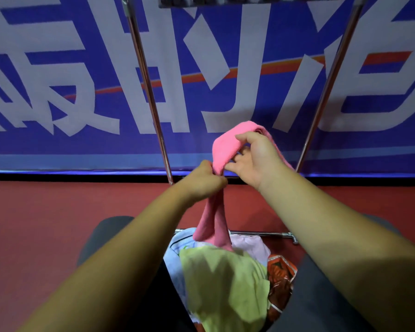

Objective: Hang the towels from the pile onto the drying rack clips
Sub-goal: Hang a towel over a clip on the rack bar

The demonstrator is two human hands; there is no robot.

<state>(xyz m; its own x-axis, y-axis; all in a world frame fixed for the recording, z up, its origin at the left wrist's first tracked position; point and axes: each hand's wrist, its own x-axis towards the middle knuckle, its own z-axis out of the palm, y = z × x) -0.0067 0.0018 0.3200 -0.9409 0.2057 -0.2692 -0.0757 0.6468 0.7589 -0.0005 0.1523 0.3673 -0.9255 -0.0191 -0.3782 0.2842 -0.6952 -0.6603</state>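
The pink towel point(225, 149) was held up between both hands, its upper part folded over in a loop and its lower part hanging in two twisted tails from under the left hand. The left hand point(205, 182) was closed in a fist around the bunched middle of the towel. Just beside it and slightly higher, the right hand point(256, 156) held the upper fold between curled fingers and thumb. Below the hands lay the pile point(254, 248), with a yellow-green towel point(223, 279) on top, a pale blue cloth point(175, 259) to its left and an orange patterned cloth point(280, 271) to its right; the pink tails touched the pile. Two metal poles point(146, 92) of the drying rack rose beyond the hands, and a low crossbar point(261, 234) ran under them. Beneath the forearms spread a red floor point(34, 212). Beyond the hands stood a blue banner wall point(46, 144) with large white characters.
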